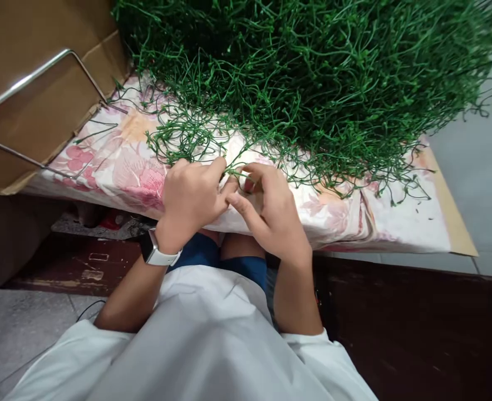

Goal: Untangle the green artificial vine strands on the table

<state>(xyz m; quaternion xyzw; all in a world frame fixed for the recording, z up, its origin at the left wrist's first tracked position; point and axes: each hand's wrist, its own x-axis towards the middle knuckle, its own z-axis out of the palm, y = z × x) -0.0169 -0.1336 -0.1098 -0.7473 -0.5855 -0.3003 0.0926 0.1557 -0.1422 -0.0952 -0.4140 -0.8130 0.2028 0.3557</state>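
My left hand (193, 192), with a white-banded watch (160, 253) on its wrist, is closed on a thin green plastic sprig (234, 166) at the table's front edge. Close on its right, my right hand (271, 203) curls its thumb and fingers around the sprig's near end, the thumb touching the left hand. Fingers partly hide the joint they work on. Just beyond the left hand lies a small loose heap of green sprigs (187, 136). A large pile of the same artificial greenery (313, 67) fills the far side.
A floral cloth (133, 178) covers the work surface. At the left stands a cardboard box (41, 94) with a bent metal wire frame (41, 69) against it. A brown wooden bench (396, 312) lies below right, and pale floor tiles (490, 167) show beyond the right edge.
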